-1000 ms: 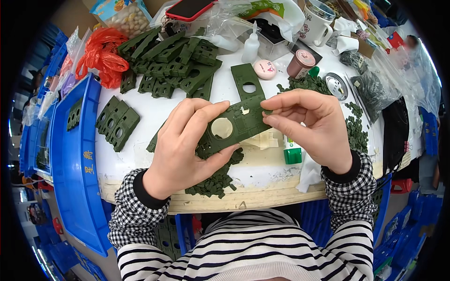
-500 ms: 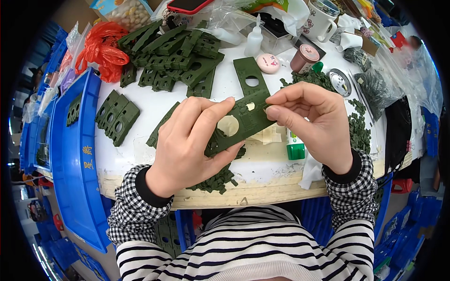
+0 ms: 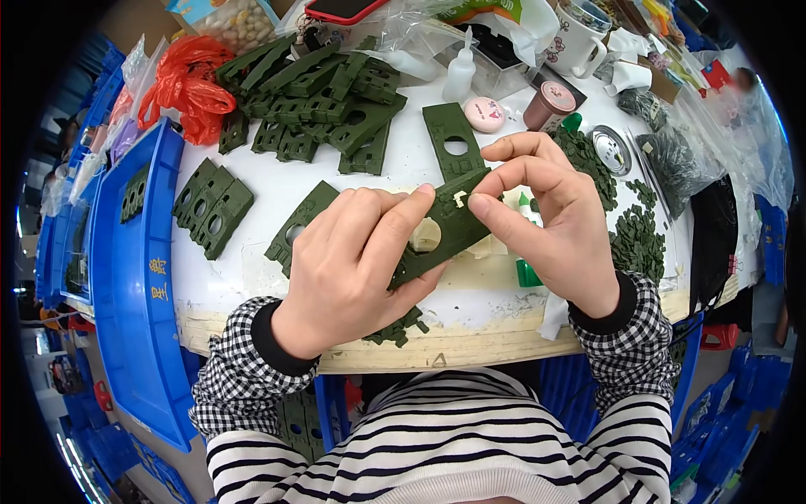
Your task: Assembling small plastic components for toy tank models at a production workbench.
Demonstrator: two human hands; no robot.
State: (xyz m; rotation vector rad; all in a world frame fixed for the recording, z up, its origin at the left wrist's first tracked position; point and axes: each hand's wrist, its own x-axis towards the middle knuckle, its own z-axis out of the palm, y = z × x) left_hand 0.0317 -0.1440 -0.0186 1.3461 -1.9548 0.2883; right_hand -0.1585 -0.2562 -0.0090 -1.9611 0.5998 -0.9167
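My left hand (image 3: 348, 269) is closed round a dark green plastic panel (image 3: 457, 235), thumb below and fingers across its top. The panel is held tilted above the table; it has a large round hole and a smaller cut-out. At the panel's right end, my right hand (image 3: 550, 223) pinches thumb and forefinger together. Whatever lies between those fingertips is too small or hidden to make out. Behind, a similar panel (image 3: 441, 122) lies flat on the table. Another panel (image 3: 306, 214) lies just left of my left hand, partly covered by it.
A heap of green panels (image 3: 361, 126) fills the back left, beside a red plastic bag (image 3: 189, 92). Small green pieces (image 3: 638, 244) are piled at right. A green-capped glue bottle (image 3: 531, 273) stands behind my right hand. A blue tray (image 3: 138, 336) borders the left.
Both hands and the panel have shifted slightly; my left hand moved a little right and down. My right thumb and forefinger have come closer over the panel's small cut-out.
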